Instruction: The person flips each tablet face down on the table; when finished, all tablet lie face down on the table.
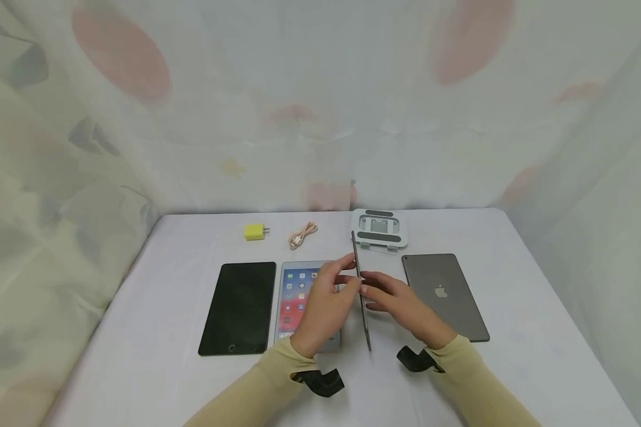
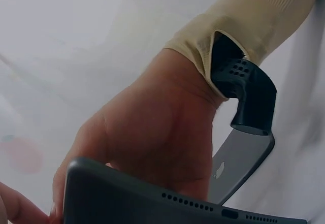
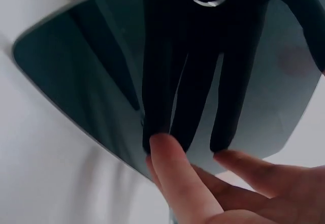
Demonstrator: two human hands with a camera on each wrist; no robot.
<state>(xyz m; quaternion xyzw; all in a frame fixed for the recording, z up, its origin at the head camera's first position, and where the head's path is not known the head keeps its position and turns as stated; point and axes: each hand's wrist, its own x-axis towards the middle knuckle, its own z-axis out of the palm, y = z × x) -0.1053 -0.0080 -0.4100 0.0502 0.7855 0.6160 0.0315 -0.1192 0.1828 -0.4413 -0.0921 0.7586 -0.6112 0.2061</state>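
A thin dark tablet point(image 1: 364, 323) is held edge-on between my two hands, raised over the middle of the table. On its left side my left hand point(image 1: 323, 308) grips it with the thumb near the upward edge. From the right, fingers of my right hand point(image 1: 408, 302) hold the other face. The right wrist view shows those fingertips point(image 3: 167, 145) against the glossy dark screen point(image 3: 66, 66), which mirrors them. Speaker holes and a port line the tablet's edge point(image 2: 198, 203) in the left wrist view. Some fingers are hidden behind the tablet.
A black tablet point(image 1: 237, 308) and a white tablet point(image 1: 289, 296) with a lit screen lie at left. At right a grey tablet point(image 1: 459, 296) lies face down. Behind are a yellow charger plug point(image 1: 254, 232), a coiled cable point(image 1: 302, 235) and a white folding stand point(image 1: 379, 228).
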